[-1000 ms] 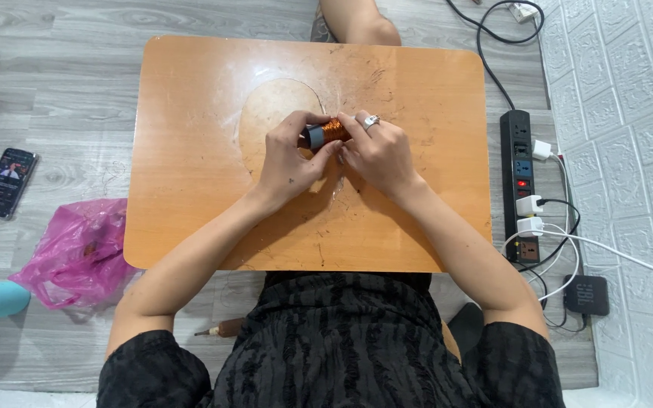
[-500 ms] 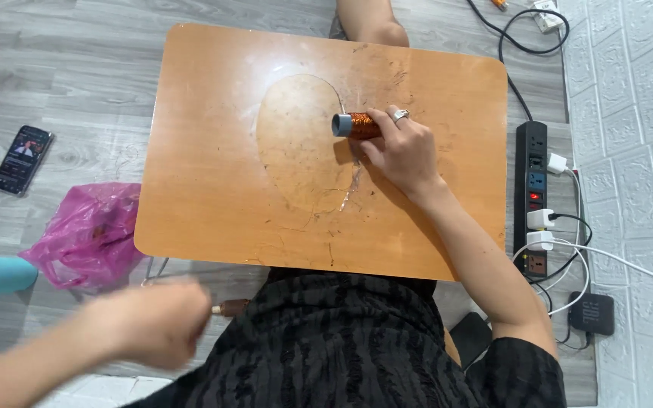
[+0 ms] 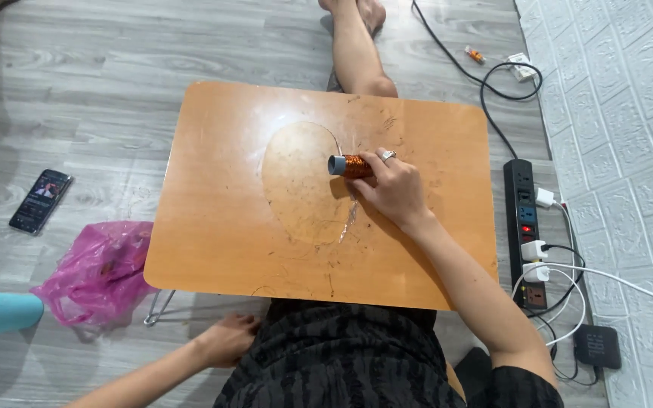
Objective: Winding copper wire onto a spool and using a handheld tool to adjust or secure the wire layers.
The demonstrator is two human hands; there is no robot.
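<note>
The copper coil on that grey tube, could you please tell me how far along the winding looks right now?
Done: copper wire covers most of the grey tube, leaving one end bare. In hand: the right hand holds the coil on the wooden table. The left hand is off the table, down by the floor near the pink bag. Left: I cannot tell whether more turns are needed.

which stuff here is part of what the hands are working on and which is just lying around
In use:
copper coil held on the table by the right hand
left hand, down at the floor by the table's edge

Lying about:
phone
pink bag
power strip
black box
</note>
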